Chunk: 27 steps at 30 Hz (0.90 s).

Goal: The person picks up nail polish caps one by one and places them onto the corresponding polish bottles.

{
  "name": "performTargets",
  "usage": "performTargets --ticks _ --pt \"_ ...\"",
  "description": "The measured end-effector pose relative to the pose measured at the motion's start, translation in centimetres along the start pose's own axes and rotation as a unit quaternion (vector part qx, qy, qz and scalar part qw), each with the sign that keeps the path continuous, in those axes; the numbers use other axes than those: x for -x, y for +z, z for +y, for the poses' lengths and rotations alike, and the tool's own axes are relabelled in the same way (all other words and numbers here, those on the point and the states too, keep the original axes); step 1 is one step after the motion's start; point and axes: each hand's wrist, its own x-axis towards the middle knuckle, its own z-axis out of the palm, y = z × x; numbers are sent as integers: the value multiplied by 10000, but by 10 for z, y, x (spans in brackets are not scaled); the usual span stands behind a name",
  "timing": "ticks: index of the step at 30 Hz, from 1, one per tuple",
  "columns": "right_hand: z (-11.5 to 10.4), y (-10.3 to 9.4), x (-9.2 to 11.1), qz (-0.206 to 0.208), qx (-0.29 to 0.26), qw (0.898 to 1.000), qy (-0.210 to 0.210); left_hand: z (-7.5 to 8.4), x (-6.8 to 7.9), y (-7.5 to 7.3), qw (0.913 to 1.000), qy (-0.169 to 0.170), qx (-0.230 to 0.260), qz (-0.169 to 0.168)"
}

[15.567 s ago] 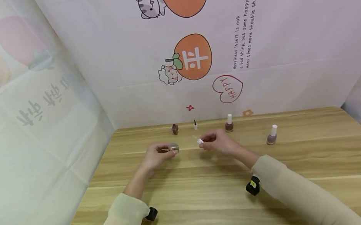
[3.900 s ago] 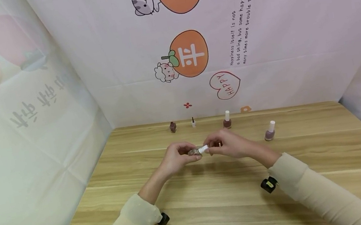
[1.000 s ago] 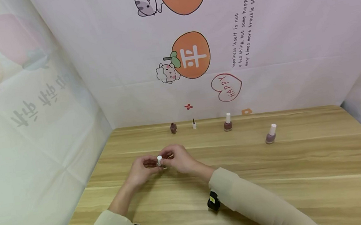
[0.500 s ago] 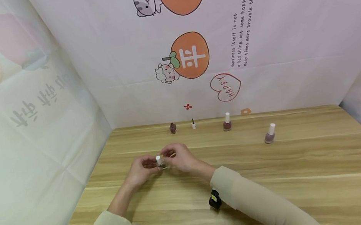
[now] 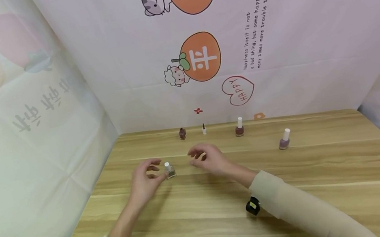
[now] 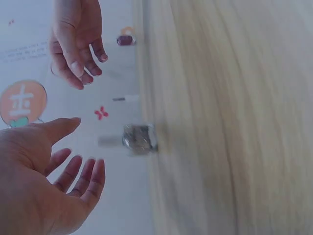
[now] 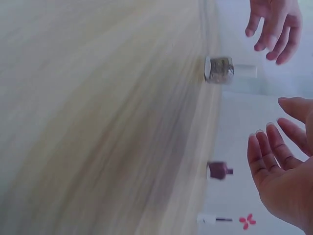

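A glittery grey nail polish bottle (image 5: 170, 172) with a white cap stands upright on the table. Beside it, on the left, my left hand (image 5: 144, 182) has its fingers spread and holds nothing; the left wrist view shows a gap between that hand and the blurred bottle (image 6: 139, 139). My right hand (image 5: 211, 159) hovers to the right of the bottle, fingers loosely bent around nothing. In the right wrist view the same bottle (image 7: 220, 69) sits between the two hands, touched by neither.
Toward the back edge of the wooden table (image 5: 204, 214) stand an uncapped dark polish bottle (image 5: 182, 134), a white cap with its brush pointing up (image 5: 204, 130), and a capped maroon bottle (image 5: 239, 127). A capped mauve bottle (image 5: 284, 139) is farther right. Printed cloth hangs behind.
Both hands have let go of the grey bottle, which now stands by itself. The right hand has moved away to the right, and the left hand has opened and drawn slightly left.
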Motion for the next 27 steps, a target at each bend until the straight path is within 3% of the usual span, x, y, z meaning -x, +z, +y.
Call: performTargets --ticks 5,15,20,27 --pt "4 -22 12 111 126 9998 49 23 5 9 9991 423 -4 -61" --pt "16 -60 35 291 330 9990 121 50 5 40 9972 626 23 -402" --pt "27 -71 41 376 429 9982 172 53 -5 58 9974 570 -144 -410" --pt "41 -81 41 477 471 9967 455 51 -23 83 9982 87 -475 -364"
